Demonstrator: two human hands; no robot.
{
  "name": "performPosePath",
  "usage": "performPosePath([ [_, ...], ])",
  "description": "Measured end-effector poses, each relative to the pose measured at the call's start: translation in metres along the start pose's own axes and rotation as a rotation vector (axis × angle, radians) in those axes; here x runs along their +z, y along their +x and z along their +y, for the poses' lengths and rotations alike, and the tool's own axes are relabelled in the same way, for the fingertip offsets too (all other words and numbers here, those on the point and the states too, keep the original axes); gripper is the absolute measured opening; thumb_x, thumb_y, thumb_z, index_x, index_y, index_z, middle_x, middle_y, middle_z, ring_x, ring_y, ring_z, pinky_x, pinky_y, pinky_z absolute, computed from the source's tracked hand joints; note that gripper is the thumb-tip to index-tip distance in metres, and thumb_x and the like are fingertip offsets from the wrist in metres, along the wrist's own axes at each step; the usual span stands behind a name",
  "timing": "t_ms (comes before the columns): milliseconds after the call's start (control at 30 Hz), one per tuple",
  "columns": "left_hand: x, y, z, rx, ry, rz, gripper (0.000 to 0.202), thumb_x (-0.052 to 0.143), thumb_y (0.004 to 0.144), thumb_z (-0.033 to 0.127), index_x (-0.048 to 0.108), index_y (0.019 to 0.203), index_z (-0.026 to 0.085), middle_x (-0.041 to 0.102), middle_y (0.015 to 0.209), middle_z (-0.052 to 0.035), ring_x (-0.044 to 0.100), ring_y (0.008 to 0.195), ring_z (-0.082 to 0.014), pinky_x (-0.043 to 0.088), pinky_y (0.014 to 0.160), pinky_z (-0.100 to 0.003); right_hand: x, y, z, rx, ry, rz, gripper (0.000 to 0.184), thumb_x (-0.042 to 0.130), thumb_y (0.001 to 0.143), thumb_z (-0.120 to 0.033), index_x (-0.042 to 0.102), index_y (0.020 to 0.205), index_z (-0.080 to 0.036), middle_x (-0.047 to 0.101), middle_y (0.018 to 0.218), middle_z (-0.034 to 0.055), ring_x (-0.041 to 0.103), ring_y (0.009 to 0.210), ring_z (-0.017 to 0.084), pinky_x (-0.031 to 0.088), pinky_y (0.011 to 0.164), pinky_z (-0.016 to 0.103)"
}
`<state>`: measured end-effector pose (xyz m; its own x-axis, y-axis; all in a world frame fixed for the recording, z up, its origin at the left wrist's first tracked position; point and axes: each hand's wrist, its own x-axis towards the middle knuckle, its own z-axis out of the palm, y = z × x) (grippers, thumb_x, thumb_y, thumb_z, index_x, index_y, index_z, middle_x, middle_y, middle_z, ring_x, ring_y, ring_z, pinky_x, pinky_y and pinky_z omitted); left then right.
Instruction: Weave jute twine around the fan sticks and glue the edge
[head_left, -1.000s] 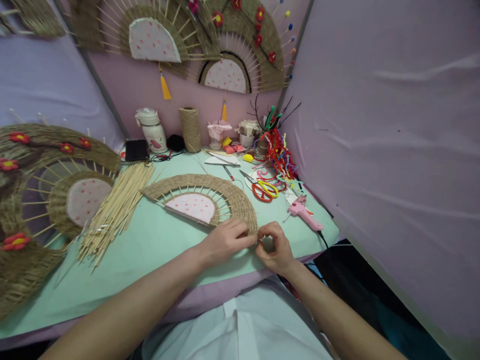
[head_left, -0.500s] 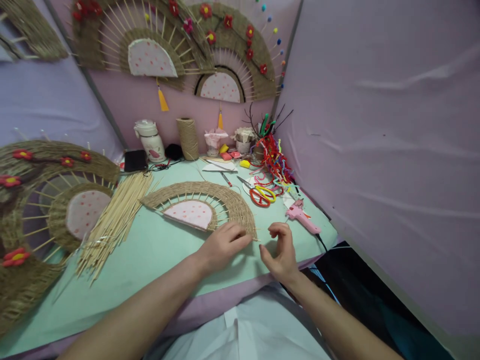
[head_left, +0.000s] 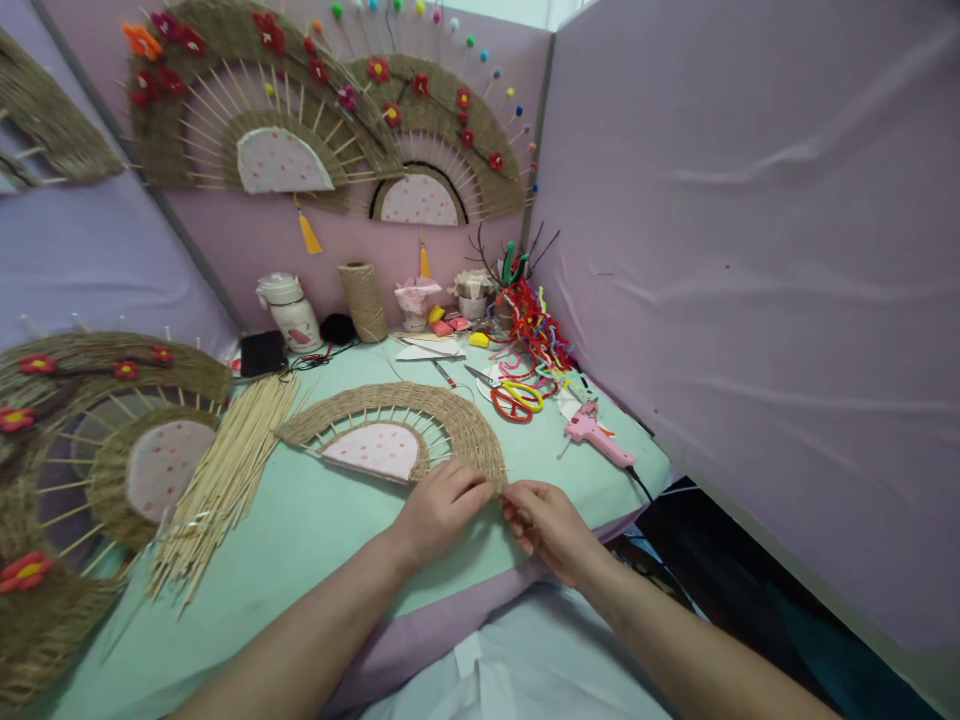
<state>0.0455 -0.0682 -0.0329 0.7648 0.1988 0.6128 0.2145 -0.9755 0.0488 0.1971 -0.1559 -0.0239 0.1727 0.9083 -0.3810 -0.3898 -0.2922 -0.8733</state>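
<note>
A half-round woven twine fan [head_left: 469,425] with thin stick ribs lies on the green tabletop, its pink dotted centre panel [head_left: 379,450] toward me. Over its lower right end rests my left hand [head_left: 442,510], fingers closed on the woven edge. My right hand [head_left: 547,525] meets it at that corner, thumb and forefinger pinched together. What the pinch holds is too small to make out. The fan's corner is partly hidden behind my fingers.
Bundled thin sticks [head_left: 225,475] and a larger decorated fan [head_left: 112,470] lie to the left. Scissors [head_left: 514,400] and a pink glue gun [head_left: 596,435] are at the right. A twine spool [head_left: 363,302], a white bottle [head_left: 291,315] and colourful pipe cleaners [head_left: 536,325] stand behind.
My right hand has moved left to the fan's corner and its fingers have closed from an apart pose. My left hand stays on the fan. The view has tilted up slightly.
</note>
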Motion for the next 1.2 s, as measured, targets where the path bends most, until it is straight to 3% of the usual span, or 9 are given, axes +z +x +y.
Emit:
performPosePath([
  [167,-0.019,0.006,0.003,-0.073,-0.148,-0.101,0.021,0.051,0.087,0.018,0.060,0.105,0.020,0.062,0.101,-0.0081,0.054,0.095,-0.0200,0.046,0.082,-0.036,0.001,0.003,-0.003,-0.012,-0.010,0.023,0.021,0.063,0.067,-0.032,0.052,0.058,-0.016,0.047,0.052,-0.0053,0.038,0.040,0.004,0.028,0.034,0.017],
  [267,-0.037,0.001,0.005,-0.334,-0.384,-0.125,0.034,0.066,0.078,0.031,0.058,0.110,0.022,0.057,0.114,-0.0093,0.050,0.108,-0.0233,0.043,0.093,-0.042,-0.003,0.003,-0.007,-0.013,-0.017,0.048,0.019,0.062,0.065,-0.028,0.050,0.056,-0.017,0.046,0.050,-0.0056,0.036,0.040,0.004,0.026,0.033,0.016],
  [467,-0.053,-0.038,0.020,-1.308,-0.941,0.382,0.014,0.061,0.081,0.029,0.057,0.090,0.019,0.063,0.091,-0.0048,0.062,0.084,-0.0166,0.055,0.076,-0.032,-0.013,0.003,-0.015,-0.047,-0.026,0.111,0.016,0.059,0.064,-0.026,0.049,0.055,-0.017,0.045,0.050,-0.0052,0.036,0.041,0.004,0.024,0.033,0.017],
  [600,-0.059,-0.037,0.016,-1.663,-1.597,0.594,0.018,0.046,0.089,0.020,0.056,0.098,0.007,0.063,0.104,-0.0193,0.064,0.100,-0.0217,0.055,0.084,-0.030,-0.013,0.002,-0.019,-0.056,-0.054,0.109,0.016,0.058,0.063,-0.026,0.049,0.054,-0.017,0.044,0.051,-0.0052,0.036,0.042,0.005,0.024,0.034,0.017],
  [733,-0.054,-0.017,-0.015,-1.750,-1.754,0.742,0.026,0.046,0.091,0.026,0.055,0.106,0.007,0.067,0.094,-0.0163,0.068,0.090,-0.0231,0.059,0.075,-0.034,-0.011,-0.001,-0.022,-0.056,-0.089,0.099,0.015,0.057,0.064,-0.025,0.049,0.054,-0.018,0.043,0.050,-0.0056,0.035,0.041,0.005,0.025,0.034,0.018],
  [800,-0.047,-0.010,-0.029,-1.729,-1.700,0.845,0.018,0.047,0.090,0.016,0.056,0.106,0.012,0.069,0.088,-0.0092,0.069,0.079,-0.0185,0.060,0.070,-0.032,-0.012,-0.003,-0.023,-0.063,-0.091,0.095,0.017,0.058,0.064,-0.026,0.048,0.054,-0.018,0.044,0.051,-0.0055,0.035,0.041,0.005,0.025,0.034,0.019],
  [900,-0.044,-0.002,-0.037,-1.696,-1.660,0.875,0.022,0.047,0.087,0.004,0.057,0.106,0.011,0.071,0.088,-0.0087,0.069,0.076,-0.0170,0.060,0.066,-0.030,-0.017,-0.006,-0.024,-0.082,-0.076,0.097,0.020,0.061,0.065,-0.029,0.048,0.054,-0.018,0.042,0.050,-0.0060,0.034,0.041,0.005,0.024,0.035,0.019],
  [1067,-0.058,0.013,-0.028,-1.479,-1.668,0.932,0.028,0.046,0.086,0.001,0.060,0.107,0.014,0.072,0.089,-0.0081,0.069,0.079,-0.0159,0.059,0.069,-0.029,-0.026,-0.005,-0.030,-0.175,-0.026,0.098,0.025,0.068,0.066,-0.036,0.054,0.058,-0.017,0.045,0.050,-0.0053,0.034,0.041,0.005,0.026,0.037,0.019],
  [1200,-0.063,0.028,-0.037,-1.256,-1.643,1.004,0.029,0.045,0.087,0.002,0.062,0.106,0.016,0.072,0.086,-0.0058,0.069,0.076,-0.0132,0.058,0.072,-0.026,-0.025,0.021,-0.044,-0.334,0.011,0.092,0.026,0.072,0.064,-0.037,0.057,0.059,-0.016,0.050,0.053,-0.0038,0.038,0.042,0.006,0.030,0.039,0.020],
])
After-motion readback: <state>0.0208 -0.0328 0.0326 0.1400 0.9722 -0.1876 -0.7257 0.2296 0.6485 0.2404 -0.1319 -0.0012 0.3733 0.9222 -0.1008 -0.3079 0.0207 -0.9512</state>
